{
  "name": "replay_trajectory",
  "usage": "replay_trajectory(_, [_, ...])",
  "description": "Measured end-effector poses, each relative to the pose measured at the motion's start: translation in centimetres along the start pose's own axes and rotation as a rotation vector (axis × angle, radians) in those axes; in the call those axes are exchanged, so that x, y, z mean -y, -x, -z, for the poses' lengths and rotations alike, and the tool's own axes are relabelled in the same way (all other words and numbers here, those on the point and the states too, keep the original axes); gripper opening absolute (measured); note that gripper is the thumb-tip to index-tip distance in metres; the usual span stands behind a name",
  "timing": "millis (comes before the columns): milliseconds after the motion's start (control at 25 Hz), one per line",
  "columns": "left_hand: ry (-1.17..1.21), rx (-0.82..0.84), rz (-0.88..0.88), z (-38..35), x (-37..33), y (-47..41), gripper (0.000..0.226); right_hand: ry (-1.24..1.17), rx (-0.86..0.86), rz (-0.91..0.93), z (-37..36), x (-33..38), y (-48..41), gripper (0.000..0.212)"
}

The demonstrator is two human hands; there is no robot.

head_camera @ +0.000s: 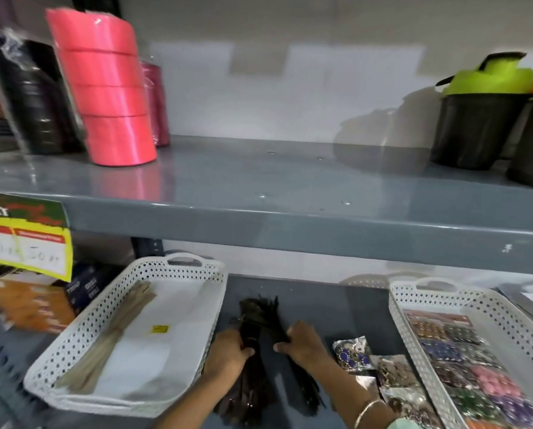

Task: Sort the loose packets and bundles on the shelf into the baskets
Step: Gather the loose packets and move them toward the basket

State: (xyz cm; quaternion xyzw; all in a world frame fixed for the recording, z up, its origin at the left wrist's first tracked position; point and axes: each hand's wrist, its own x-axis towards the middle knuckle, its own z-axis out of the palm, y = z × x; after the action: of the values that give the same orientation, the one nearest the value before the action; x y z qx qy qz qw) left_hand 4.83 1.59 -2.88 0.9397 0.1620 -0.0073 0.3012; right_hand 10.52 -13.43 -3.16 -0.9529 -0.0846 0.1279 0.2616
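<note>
Two dark bundles of thin strips lie on the lower grey shelf (336,308) between two white perforated baskets. My left hand (228,354) is closed on the dark brown bundle (249,376). My right hand (305,342) grips the black bundle (302,385) beside it. The left basket (129,400) holds one beige bundle (116,332). The right basket (404,317) holds a clear packet of coloured beads (472,363). Loose shiny packets (352,354) with blue and dark pieces lie on the shelf just right of my right wrist.
The upper grey shelf (290,193) overhangs the work area close above. On it stand a stack of pink ribbon rolls (110,97), wrapped black rolls (33,97) and black shaker cups with green lids (479,119). A yellow price sign (26,239) hangs at left above orange boxes (33,305).
</note>
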Motion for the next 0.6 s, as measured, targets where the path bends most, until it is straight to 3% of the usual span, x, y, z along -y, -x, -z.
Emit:
replay_trajectory(80, [-0.001,0.025,0.009,-0.4,-0.3,0.4,0.036,0.024,0.008,-0.039,-0.6,0.5,0.0,0.029])
replay_trajectory(160, [-0.019,0.035,0.014,-0.5,-0.6,0.6,0.033,0.011,-0.014,-0.025,-0.6,0.7,0.1,0.014])
replay_trajectory(240, [-0.068,0.033,-0.018,-0.3,-0.4,0.6,0.03,-0.059,-0.06,-0.013,-0.3,0.6,-0.2,0.036])
replay_trajectory(440, [-0.125,-0.022,0.008,0.0,0.7,0.4,0.027,-0.293,-0.261,-0.034,1.9,1.5,-0.1,0.046])
replay_trajectory(600, [-0.302,-0.017,-0.021,0.4,0.1,0.7,0.035,-0.221,-0.166,-0.156,-1.0,2.2,0.5,0.024])
